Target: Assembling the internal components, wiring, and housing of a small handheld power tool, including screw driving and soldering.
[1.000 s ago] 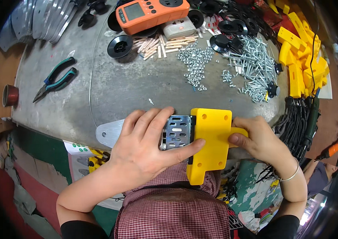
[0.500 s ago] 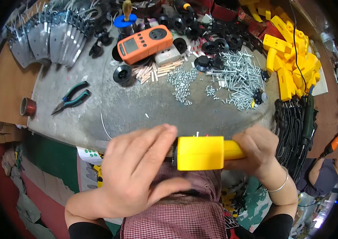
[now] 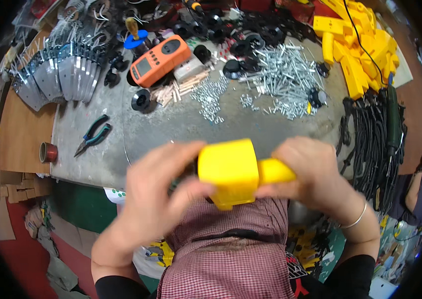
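Note:
Over the near edge of the table I hold a yellow plastic housing [image 3: 228, 169], with a boxy head and a round handle stub. My right hand [image 3: 305, 167] is wrapped round the handle stub. My left hand [image 3: 158, 184] closes about the other end of the boxy head, fingers above and thumb below. A dark part shows dimly between the left fingers and thumb; what it is, I cannot make out. The housing is tilted and slightly blurred. Its far side is hidden from me.
On the table [image 3: 171, 129] lie pliers [image 3: 92, 135], nuts [image 3: 210, 97], screws [image 3: 290, 74] and an orange meter [image 3: 160, 61]. More yellow housings [image 3: 365, 50] are heaped at the far right, above black cables [image 3: 370, 134]. Grey metal plates [image 3: 56, 70] stand at the left.
The housing has moved up and left and turned, so another face shows. My left fingers have come closer round its end, the thumb now near it. The view has shifted a little.

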`<act>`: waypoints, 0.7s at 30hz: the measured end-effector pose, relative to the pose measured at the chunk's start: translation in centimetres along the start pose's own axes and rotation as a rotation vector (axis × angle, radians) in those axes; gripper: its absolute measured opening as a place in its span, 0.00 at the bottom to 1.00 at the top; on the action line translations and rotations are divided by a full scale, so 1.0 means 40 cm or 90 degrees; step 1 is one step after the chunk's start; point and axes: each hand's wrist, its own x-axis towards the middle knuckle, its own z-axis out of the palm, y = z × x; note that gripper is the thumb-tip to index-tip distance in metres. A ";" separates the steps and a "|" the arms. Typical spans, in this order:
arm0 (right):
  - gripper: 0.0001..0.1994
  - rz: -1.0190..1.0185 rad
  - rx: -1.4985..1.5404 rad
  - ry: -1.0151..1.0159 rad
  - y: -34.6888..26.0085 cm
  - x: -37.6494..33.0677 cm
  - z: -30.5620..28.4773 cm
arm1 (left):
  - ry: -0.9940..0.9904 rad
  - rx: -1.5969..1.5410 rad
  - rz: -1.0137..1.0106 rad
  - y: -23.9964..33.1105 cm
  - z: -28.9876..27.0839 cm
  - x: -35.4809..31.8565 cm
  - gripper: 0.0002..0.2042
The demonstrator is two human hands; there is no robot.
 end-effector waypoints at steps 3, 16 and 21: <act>0.23 0.130 0.194 -0.247 0.033 0.077 -0.024 | -0.093 -0.237 -0.298 -0.055 0.005 0.083 0.20; 0.36 0.403 0.345 -0.699 0.126 0.233 -0.031 | 0.127 0.125 0.246 -0.106 0.105 -0.047 0.38; 0.37 0.429 0.369 -0.722 0.132 0.221 -0.024 | 0.187 0.156 0.274 -0.101 0.125 -0.029 0.28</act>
